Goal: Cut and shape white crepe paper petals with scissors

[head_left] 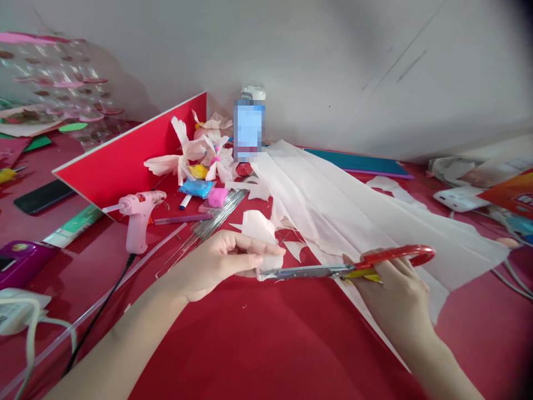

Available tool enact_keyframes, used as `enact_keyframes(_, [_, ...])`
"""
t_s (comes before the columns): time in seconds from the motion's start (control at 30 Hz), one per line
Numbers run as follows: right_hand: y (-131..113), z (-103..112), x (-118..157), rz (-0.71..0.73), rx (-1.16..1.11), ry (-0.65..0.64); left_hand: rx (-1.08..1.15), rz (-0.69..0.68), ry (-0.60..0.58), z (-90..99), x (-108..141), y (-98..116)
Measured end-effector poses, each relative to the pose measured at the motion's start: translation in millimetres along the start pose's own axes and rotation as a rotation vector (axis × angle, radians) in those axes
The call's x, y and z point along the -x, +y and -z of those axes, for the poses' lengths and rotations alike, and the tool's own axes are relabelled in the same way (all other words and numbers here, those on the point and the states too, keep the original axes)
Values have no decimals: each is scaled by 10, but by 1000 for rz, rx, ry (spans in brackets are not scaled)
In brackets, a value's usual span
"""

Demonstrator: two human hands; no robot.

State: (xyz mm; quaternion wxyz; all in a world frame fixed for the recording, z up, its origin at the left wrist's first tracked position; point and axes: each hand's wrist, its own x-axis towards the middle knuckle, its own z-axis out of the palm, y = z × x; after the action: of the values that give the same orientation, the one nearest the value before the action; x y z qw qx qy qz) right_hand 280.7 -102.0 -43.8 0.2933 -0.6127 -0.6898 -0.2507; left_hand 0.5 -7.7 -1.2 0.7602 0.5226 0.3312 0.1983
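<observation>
From my remote feed, the surface is a glossy red worktop (266, 344) set against a grey wall (333, 66), with a red board (125, 161) standing at an angle on the left. I count 1 pair of scissors (316, 271), 1 pink hot glue gun (135, 219), 1 bundle of thin wires (212, 219), 1 black phone (44, 195) and, as near as I can separate them, 3 pink paper flowers (208, 153) by the board. 1 long sheet of pale crepe paper (333, 205) spreads across the worktop to the right of the wires.

The left hand (216, 264) pinches a small crepe paper scrap (258, 230), its fingers (250, 258) together on the scrap. The right hand (391, 300) has its fingers (375, 283) clamped on the red scissor handles. The scissors lie roughly level, their long axis running across my view, with the tips pointing left into the scrap and the handles to the right, just above the sheet's lower edge. I cannot tell how far apart the blades are.
</observation>
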Motion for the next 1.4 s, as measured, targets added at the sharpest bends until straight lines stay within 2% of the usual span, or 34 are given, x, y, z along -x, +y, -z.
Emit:
enact_keyframes(0.3, [8, 3, -4, -39, 38, -23, 85, -78, 107, -67, 13, 2])
enact_keyframes(0.67, [-28, 11, -14, -131, 82, -24, 178, -222, 216, -163, -20, -111])
enact_keyframes(1.4, [36, 14, 40, -158, 1, -80, 161, -211, 142, -160, -17, -96])
